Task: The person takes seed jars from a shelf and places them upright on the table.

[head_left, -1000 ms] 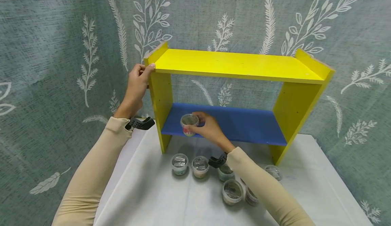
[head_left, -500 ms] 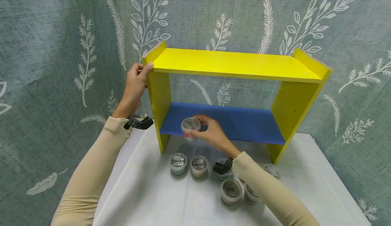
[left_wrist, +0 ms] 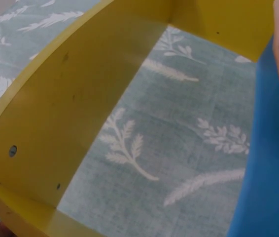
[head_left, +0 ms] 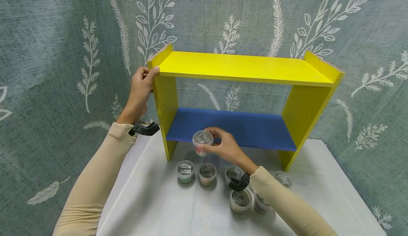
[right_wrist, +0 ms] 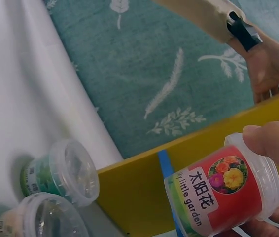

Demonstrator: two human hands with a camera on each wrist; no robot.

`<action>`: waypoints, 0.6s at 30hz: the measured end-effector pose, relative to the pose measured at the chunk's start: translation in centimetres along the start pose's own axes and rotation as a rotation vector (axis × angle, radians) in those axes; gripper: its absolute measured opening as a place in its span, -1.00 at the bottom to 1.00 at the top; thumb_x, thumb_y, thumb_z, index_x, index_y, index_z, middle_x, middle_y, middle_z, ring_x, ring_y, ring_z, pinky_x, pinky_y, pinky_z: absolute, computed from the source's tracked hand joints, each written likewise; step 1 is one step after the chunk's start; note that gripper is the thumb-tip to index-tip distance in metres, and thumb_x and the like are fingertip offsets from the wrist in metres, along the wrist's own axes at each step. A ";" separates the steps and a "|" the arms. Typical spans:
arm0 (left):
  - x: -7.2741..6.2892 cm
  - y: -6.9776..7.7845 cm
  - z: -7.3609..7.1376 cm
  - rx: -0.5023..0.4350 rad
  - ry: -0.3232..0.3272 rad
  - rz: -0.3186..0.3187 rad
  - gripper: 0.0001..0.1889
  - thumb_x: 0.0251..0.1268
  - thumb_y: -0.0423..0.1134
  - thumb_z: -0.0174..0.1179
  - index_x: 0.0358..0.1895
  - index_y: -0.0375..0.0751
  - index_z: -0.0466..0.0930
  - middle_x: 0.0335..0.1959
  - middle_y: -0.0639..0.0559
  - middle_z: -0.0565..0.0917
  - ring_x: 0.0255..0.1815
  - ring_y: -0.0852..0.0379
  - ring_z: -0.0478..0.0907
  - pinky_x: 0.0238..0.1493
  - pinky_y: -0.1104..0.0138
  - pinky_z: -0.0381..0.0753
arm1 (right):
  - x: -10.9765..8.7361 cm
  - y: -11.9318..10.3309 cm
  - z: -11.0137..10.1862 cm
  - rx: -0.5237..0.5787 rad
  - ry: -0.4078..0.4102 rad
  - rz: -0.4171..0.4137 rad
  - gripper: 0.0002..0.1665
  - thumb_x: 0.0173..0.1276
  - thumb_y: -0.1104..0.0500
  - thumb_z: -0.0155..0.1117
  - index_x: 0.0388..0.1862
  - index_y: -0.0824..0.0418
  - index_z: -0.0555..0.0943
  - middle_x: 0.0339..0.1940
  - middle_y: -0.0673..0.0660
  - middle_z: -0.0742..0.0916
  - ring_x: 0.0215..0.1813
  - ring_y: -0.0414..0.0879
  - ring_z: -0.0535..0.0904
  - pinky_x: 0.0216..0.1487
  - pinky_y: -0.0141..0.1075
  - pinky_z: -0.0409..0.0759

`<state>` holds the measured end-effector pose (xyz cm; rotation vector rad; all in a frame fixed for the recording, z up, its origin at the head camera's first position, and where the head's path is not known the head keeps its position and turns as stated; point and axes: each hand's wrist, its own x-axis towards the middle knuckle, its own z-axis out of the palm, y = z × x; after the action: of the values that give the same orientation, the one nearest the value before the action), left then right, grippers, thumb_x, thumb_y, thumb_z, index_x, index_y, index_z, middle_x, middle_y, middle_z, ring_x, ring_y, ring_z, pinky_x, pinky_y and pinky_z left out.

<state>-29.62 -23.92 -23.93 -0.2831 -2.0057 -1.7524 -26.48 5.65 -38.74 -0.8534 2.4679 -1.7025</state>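
My right hand [head_left: 226, 144] pinches a small clear plastic tub [right_wrist: 218, 190] between thumb and fingers. Its red label reads "My little garden" and pictures flowers. In the head view the tub overlaps the front edge of the blue lower shelf [head_left: 242, 126], towards the left end. With the thumb in front and the fingers round the side, my left hand [head_left: 140, 87] grips the upper left of the yellow shelf unit [head_left: 245, 64]. Below the held tub, a green-labelled tub [head_left: 185, 170] and a pale-labelled tub [head_left: 207, 174] stand on the white table.
More tubs stand to the right: one [head_left: 232, 174] behind the wrist strap, one [head_left: 240, 200] nearer, and another [head_left: 261, 204] partly under my right sleeve [head_left: 280, 197]. A further tub [head_left: 283, 178] is beyond the sleeve. Patterned green cloth [head_left: 255, 16] hangs behind the unit.
My right hand has brought the tub down and slightly right, from over the blue shelf to its front edge. The left hand keeps its grip on the unit.
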 end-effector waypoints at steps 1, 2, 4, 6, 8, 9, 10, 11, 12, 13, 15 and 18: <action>0.0 0.0 0.0 -0.002 -0.001 0.000 -0.60 0.52 0.18 0.11 -0.02 -0.09 0.40 -0.07 -0.02 0.46 -0.11 0.04 0.47 -0.05 0.17 0.41 | -0.2 0.0 -0.1 0.001 -0.002 -0.001 -0.30 0.26 0.02 0.58 0.35 0.06 0.55 0.06 0.05 0.71 0.06 -0.02 0.64 -0.03 -0.20 0.69; 0.0 0.0 0.0 -0.004 -0.002 0.001 -0.60 0.52 0.18 0.11 -0.02 -0.09 0.40 -0.07 -0.02 0.46 -0.11 0.03 0.47 -0.05 0.17 0.42 | -0.4 0.1 -0.1 -0.001 -0.003 -0.001 -0.30 0.26 0.01 0.59 0.35 0.06 0.56 0.06 0.05 0.71 0.07 -0.03 0.63 -0.02 -0.20 0.69; -0.1 0.0 0.0 -0.007 -0.004 0.002 -0.60 0.52 0.18 0.11 -0.03 -0.09 0.40 -0.07 -0.02 0.46 -0.11 0.03 0.47 -0.05 0.17 0.42 | -0.7 0.3 -0.2 -0.011 -0.003 0.003 -0.32 0.26 -0.01 0.58 0.33 0.04 0.56 0.05 0.02 0.71 0.07 -0.05 0.63 0.00 -0.20 0.69; 0.0 0.0 0.0 -0.011 -0.007 0.001 -0.61 0.52 0.17 0.11 -0.03 -0.09 0.40 -0.07 -0.02 0.46 -0.11 0.03 0.48 -0.05 0.17 0.42 | -1.1 0.4 -0.4 -0.008 -0.004 0.011 -0.31 0.25 -0.02 0.59 0.33 0.03 0.57 0.05 0.02 0.71 0.07 -0.06 0.63 0.02 -0.19 0.68; 0.0 -0.1 0.0 -0.010 -0.006 0.000 -0.61 0.52 0.17 0.11 -0.03 -0.09 0.41 -0.07 -0.02 0.47 -0.11 0.03 0.48 -0.05 0.17 0.42 | -1.5 0.6 -0.5 -0.004 -0.006 0.022 -0.31 0.24 -0.01 0.60 0.33 0.03 0.57 0.06 0.02 0.70 0.08 -0.06 0.63 0.03 -0.19 0.68; 0.0 -0.1 -0.1 -0.009 -0.006 0.000 -0.61 0.52 0.17 0.11 -0.03 -0.09 0.41 -0.07 -0.02 0.47 -0.11 0.03 0.48 -0.04 0.16 0.43 | -1.7 0.7 -0.5 0.000 -0.008 0.026 -0.31 0.23 -0.01 0.61 0.32 0.02 0.57 0.06 0.02 0.70 0.08 -0.05 0.64 0.02 -0.20 0.69; 0.0 -0.1 -0.1 -0.009 -0.006 0.000 -0.61 0.53 0.17 0.11 -0.03 -0.09 0.41 -0.07 -0.02 0.47 -0.11 0.03 0.48 -0.04 0.16 0.43 | -1.9 0.7 -0.6 0.005 -0.010 0.029 -0.30 0.23 -0.02 0.61 0.32 0.02 0.57 0.07 0.03 0.70 0.08 -0.04 0.64 0.02 -0.20 0.69; 0.0 -0.1 -0.1 -0.008 -0.005 0.001 -0.61 0.53 0.18 0.10 -0.03 -0.09 0.41 -0.07 -0.02 0.47 -0.10 0.03 0.48 -0.04 0.16 0.43 | -2.1 0.7 -0.7 0.009 -0.013 0.033 -0.29 0.23 -0.01 0.61 0.33 0.01 0.57 0.08 0.03 0.70 0.08 -0.03 0.65 0.01 -0.20 0.69; -0.1 -0.1 -0.1 -0.006 -0.004 0.002 -0.61 0.52 0.18 0.11 -0.02 -0.09 0.41 -0.06 -0.02 0.46 -0.10 0.03 0.48 -0.03 0.16 0.42 | -2.4 0.7 -0.7 0.008 -0.015 0.035 -0.29 0.23 0.00 0.61 0.34 0.01 0.56 0.08 0.03 0.70 0.07 -0.02 0.65 0.00 -0.22 0.69; -0.1 -0.1 -0.1 -0.005 -0.004 0.002 -0.61 0.52 0.18 0.10 -0.02 -0.09 0.40 -0.06 -0.02 0.46 -0.09 0.03 0.48 -0.03 0.16 0.42 | -2.5 0.7 -0.8 0.007 -0.015 0.035 -0.29 0.23 0.00 0.61 0.34 0.01 0.56 0.08 0.04 0.70 0.06 -0.02 0.65 -0.01 -0.23 0.69; -0.1 -0.1 -0.1 -0.004 -0.005 0.005 -0.61 0.53 0.18 0.10 -0.02 -0.09 0.40 -0.06 -0.02 0.46 -0.09 0.03 0.48 -0.02 0.16 0.42 | -2.9 0.8 -0.9 0.001 -0.015 0.035 -0.29 0.22 0.00 0.62 0.34 0.01 0.56 0.08 0.05 0.70 0.04 -0.02 0.66 -0.01 -0.23 0.69; -0.1 0.0 -0.1 -0.003 -0.006 0.007 -0.61 0.53 0.18 0.10 -0.01 -0.09 0.40 -0.06 -0.02 0.46 -0.08 0.03 0.48 -0.03 0.17 0.42 | -3.6 0.8 -1.1 -0.014 -0.013 0.039 -0.28 0.22 0.00 0.61 0.35 0.03 0.56 0.08 0.05 0.70 0.00 -0.03 0.67 -0.01 -0.24 0.69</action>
<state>-29.56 -23.99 -23.99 -0.2962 -2.0042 -1.7527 -24.13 8.36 -40.03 -0.8097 2.4737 -1.6647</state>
